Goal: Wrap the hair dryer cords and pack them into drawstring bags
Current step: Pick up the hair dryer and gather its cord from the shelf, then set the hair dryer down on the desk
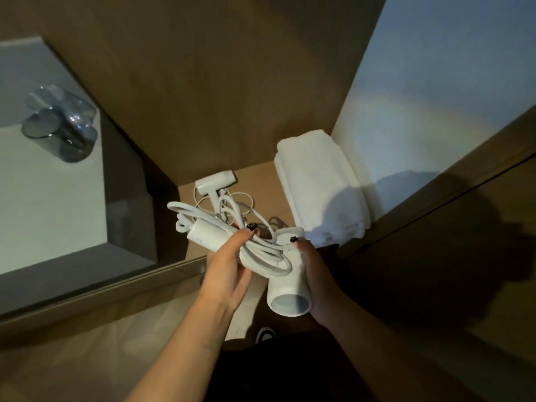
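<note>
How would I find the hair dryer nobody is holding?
Look at the wooden shelf beside the stack of white towels. The small white hair dryer lies there, behind the hands, with its cord loose around it.

Position: one wide-angle camera is worn on the person's head.
Direction: the view is aimed forward and steeply down into a wooden shelf (255,181).
Nearness: both forearms are seen close, low in frame.
Shared views: a single view only is given.
</note>
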